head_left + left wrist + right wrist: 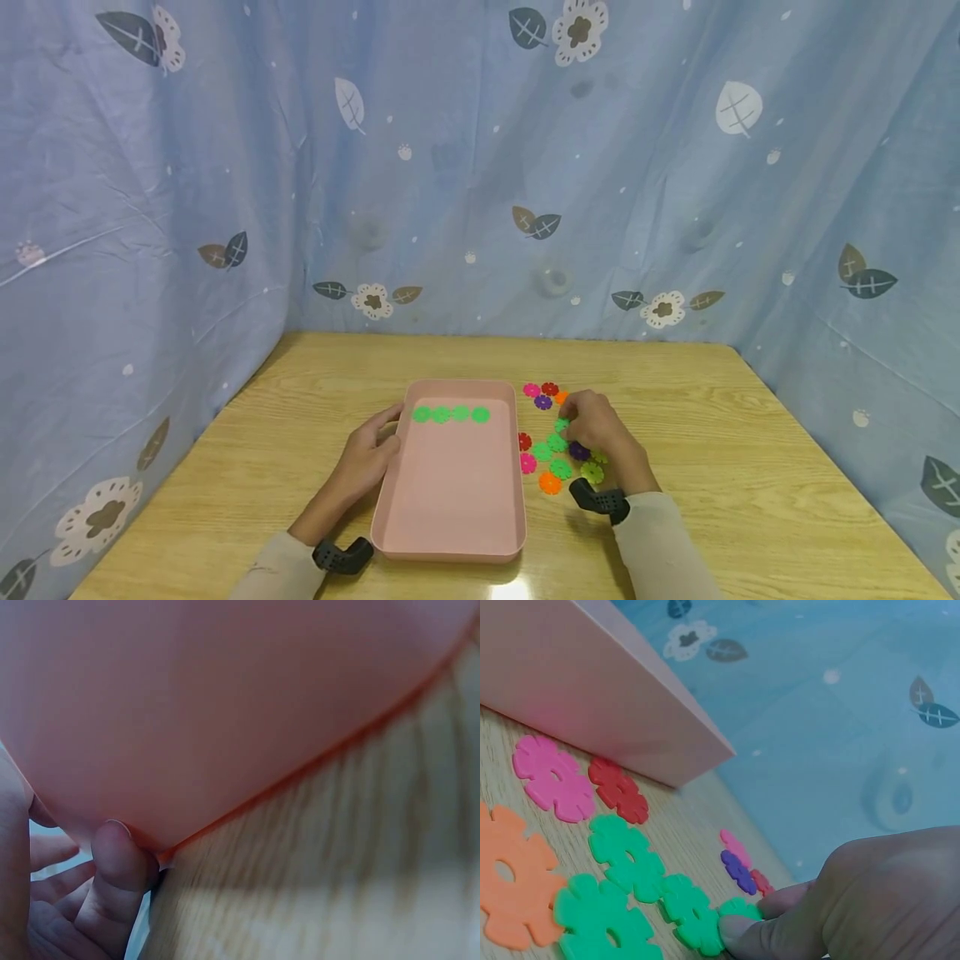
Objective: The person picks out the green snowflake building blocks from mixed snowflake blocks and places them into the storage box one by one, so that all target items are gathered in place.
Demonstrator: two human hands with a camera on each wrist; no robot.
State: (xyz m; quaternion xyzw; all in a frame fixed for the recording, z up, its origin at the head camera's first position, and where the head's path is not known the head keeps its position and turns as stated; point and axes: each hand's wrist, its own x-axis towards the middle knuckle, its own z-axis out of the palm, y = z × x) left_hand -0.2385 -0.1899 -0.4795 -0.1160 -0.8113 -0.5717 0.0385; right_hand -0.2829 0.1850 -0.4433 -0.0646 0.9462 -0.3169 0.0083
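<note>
My left hand [363, 458] holds the left side of a shallow pink tray [457, 500], its thumb against the outer wall in the left wrist view. Inside the tray, near its far end, several green flower-shaped plastic discs [441, 414] lie in a row. Right of the tray, my right hand [596, 423] pinches a green flower-shaped disc [739, 907] between thumb and finger, low over the table. Close by lie other green discs [628, 859], a pink disc [570, 791], a red disc [622, 791] and an orange disc [514, 881].
On the wooden table [697, 450], a small far group holds a purple disc [543, 402] with pink, red and orange ones. A yellow-green disc [592, 472] lies under the right wrist. A blue patterned curtain [465, 167] hangs behind the table and at both sides.
</note>
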